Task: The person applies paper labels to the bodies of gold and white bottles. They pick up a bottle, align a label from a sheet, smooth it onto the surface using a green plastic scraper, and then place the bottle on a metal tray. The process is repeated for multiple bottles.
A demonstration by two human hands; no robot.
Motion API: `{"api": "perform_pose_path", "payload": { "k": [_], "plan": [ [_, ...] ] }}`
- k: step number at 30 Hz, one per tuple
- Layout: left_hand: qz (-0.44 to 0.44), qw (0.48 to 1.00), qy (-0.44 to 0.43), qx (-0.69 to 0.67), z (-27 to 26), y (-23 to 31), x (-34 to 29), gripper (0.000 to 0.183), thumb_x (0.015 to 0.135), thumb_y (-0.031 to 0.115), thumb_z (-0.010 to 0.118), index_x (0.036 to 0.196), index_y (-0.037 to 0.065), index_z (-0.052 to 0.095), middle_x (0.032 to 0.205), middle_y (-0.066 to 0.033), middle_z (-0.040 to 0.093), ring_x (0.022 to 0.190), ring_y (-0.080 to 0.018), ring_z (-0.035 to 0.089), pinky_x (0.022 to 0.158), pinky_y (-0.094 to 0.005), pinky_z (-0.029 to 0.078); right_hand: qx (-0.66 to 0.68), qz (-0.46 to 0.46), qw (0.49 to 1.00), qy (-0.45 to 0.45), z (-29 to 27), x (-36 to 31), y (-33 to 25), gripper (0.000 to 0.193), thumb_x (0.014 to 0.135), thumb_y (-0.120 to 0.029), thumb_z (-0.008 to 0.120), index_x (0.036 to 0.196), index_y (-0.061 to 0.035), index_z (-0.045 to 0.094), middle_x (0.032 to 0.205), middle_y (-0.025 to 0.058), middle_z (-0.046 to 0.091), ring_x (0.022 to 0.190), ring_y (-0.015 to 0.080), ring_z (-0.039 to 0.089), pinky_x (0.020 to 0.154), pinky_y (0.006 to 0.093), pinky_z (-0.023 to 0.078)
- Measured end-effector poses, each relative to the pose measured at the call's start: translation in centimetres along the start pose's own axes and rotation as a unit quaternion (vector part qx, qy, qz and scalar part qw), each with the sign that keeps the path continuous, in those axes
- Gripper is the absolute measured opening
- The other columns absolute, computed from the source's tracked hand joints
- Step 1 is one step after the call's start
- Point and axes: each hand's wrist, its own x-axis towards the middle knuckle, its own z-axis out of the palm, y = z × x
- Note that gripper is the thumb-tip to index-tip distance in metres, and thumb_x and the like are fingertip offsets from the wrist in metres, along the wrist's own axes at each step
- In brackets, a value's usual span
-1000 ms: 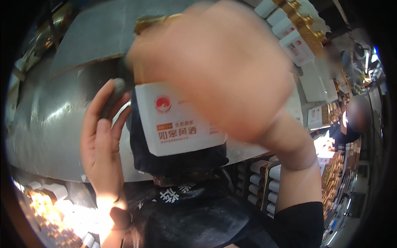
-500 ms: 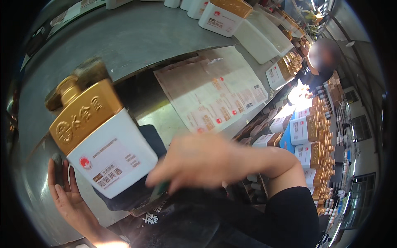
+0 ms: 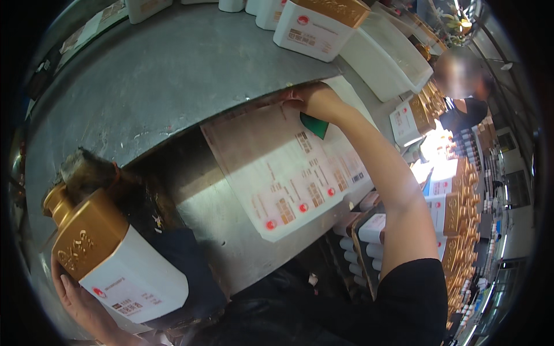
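Observation:
A white bottle (image 3: pixel 135 277) with a gold embossed shoulder and neck lies tilted on a dark pad (image 3: pixel 190 271) at the lower left. My left hand (image 3: pixel 81 303) curves round its left side, fingers partly hidden behind the gold part. My right hand (image 3: pixel 314 99) reaches to the far edge of a printed transfer sheet (image 3: pixel 254 173), fingertips closed near the grey bench edge. A green flat piece, like a scraper (image 3: pixel 315 126), sticks out from under this hand. Red and brown designs cover the sheet, which lies on a metal plate (image 3: pixel 213 202).
A dark-stained block (image 3: pixel 89 167) stands beyond the bottle's neck. More white and gold bottles (image 3: pixel 317 32) line the back of the bench (image 3: pixel 150 75), near a white bin (image 3: pixel 386 57). Many finished bottles (image 3: pixel 450 202) are stacked at right, where another person (image 3: pixel 467 109) is.
My right hand has moved from beside the bottle to the sheet's far edge. My left hand has come onto the bottle, which has turned and sits lower in view.

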Motion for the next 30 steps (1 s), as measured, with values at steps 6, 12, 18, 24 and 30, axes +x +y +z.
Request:
{"api": "perform_pose_path", "payload": {
  "k": [6, 12, 18, 24, 30],
  "plan": [
    [-0.005, 0.999, 0.033, 0.026, -0.1, 0.1, 0.0, 0.043, 0.103, 0.022, 0.038, 0.14, 0.0, 0.039, 0.135, -0.0148, 0.051, 0.122, -0.0204, 0.052, 0.102, -0.0319, 0.042, 0.056, 0.017, 0.984, -0.169, -0.6, 2.8, 1.0, 0.029, 0.083, -0.034, 0.066, 0.106, -0.0166, 0.07, 0.095, 0.0023, 0.069, 0.088, 0.019, 0.063, 0.082, 0.0303, 0.047],
    [-0.006, 0.998, 0.04, 0.038, 0.8, 0.8, -0.3, 0.042, 0.101, 0.017, 0.039, 0.139, 0.0, 0.042, 0.133, -0.0161, 0.052, 0.117, -0.0212, 0.056, 0.101, -0.033, 0.044, 0.037, 0.067, 0.996, -0.036, 0.5, 1.4, 1.1, 0.028, 0.085, -0.034, 0.063, 0.102, -0.0128, 0.069, 0.095, 0.0065, 0.069, 0.089, 0.023, 0.063, 0.078, 0.0336, 0.048],
    [0.094, 0.994, -0.023, 0.054, 0.1, 2.6, -1.0, 0.04, 0.098, 0.017, 0.046, 0.134, 0.0, 0.049, 0.123, -0.0131, 0.058, 0.109, -0.0179, 0.058, 0.097, -0.0284, 0.044, 0.345, 0.02, 0.938, -0.021, -4.7, -6.4, -11.4, 0.016, 0.087, -0.017, 0.067, 0.091, -0.0024, 0.065, 0.081, 0.0055, 0.066, 0.076, 0.0127, 0.062, 0.068, 0.027, 0.048],
    [0.198, 0.911, -0.326, 0.157, 7.8, 9.4, -2.8, 0.04, 0.098, 0.026, 0.045, 0.125, -0.001, 0.058, 0.105, -0.0092, 0.059, 0.1, -0.0164, 0.053, 0.091, -0.0289, 0.04, 0.704, -0.095, 0.685, -0.161, -11.0, -9.1, -22.5, 0.014, 0.09, -0.017, 0.067, 0.09, -0.0025, 0.064, 0.087, -0.0001, 0.065, 0.073, 0.004, 0.055, 0.061, 0.0194, 0.043],
    [0.005, 0.889, -0.456, 0.036, 7.2, 10.5, -2.9, 0.049, 0.1, 0.04, 0.038, 0.109, 0.001, 0.066, 0.102, -0.0063, 0.063, 0.091, -0.0144, 0.05, 0.082, -0.0271, 0.039, 0.705, -0.021, 0.69, -0.162, -11.9, -8.9, -27.4, 0.018, 0.091, -0.022, 0.066, 0.092, -0.0042, 0.065, 0.076, -0.0021, 0.061, 0.063, 0.0018, 0.049, 0.055, 0.0171, 0.037]
  ]
}}
